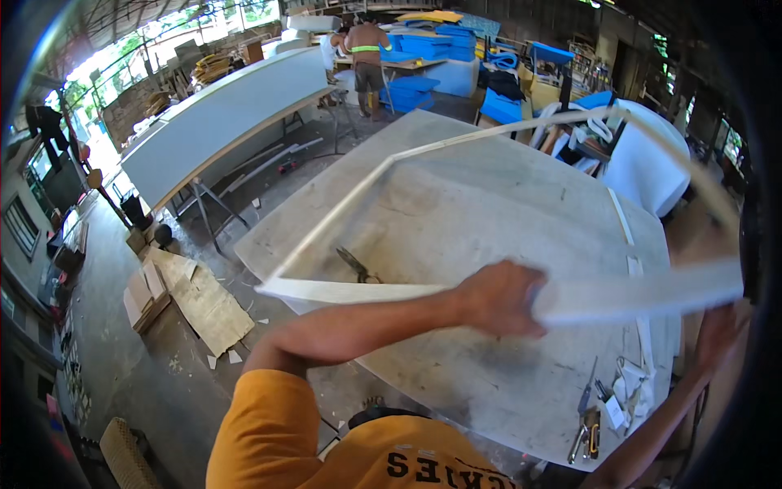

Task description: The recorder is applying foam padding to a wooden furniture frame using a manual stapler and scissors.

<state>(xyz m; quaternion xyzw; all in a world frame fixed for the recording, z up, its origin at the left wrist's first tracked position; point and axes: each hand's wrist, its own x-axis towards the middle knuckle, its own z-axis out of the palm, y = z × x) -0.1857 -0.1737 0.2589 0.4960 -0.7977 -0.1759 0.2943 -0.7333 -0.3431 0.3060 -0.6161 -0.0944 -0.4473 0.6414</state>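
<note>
A long white foam strip (627, 295) bends into a big loop above a grey worktable (456, 212). My left hand (501, 297) is closed around the strip's wide front run, arm crossing in from the lower left. My right hand (717, 330) reaches up from the lower right and meets the same strip near the picture's right edge; it is blurred but looks closed on it. The loop's thin far side (456, 143) arcs over the table's back.
Scissors (358, 266) lie on the table under the strip. Hand tools (588, 424) and white offcuts (631, 244) sit along its right side. A long table with a pale sheet (228, 114) stands at left, cardboard (204, 301) on the floor, a person (366, 57) and blue foam blocks (428, 45) behind.
</note>
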